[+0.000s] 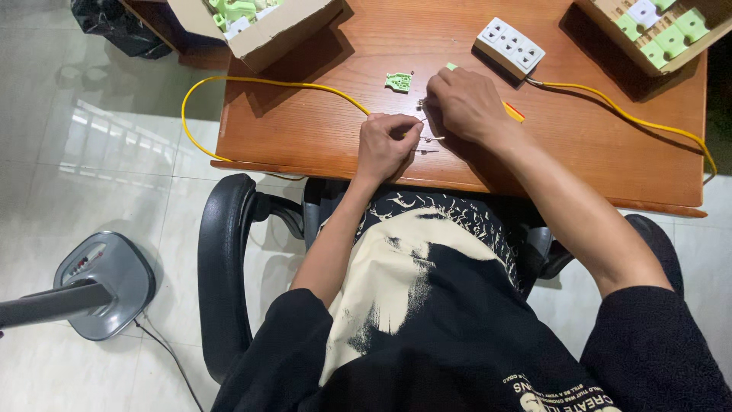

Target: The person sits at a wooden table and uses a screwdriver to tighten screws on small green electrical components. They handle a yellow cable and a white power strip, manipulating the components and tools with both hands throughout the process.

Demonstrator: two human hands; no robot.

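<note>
White floor tiles surround a wooden counter [305,130], where a grey fan base [103,282] stands at far left and a cardboard box [259,30] of green and white parts sits at the back corner. Near the front edge, the left hand [385,145] pinches a thin metal pin [435,139], its grip closed, beside a yellow cable [267,82] and a small green part [398,81]. Just right, the right hand [465,103] presses fingers-down on the counter, its grip hidden, before a white socket strip [509,46] and a second box [656,34].
</note>
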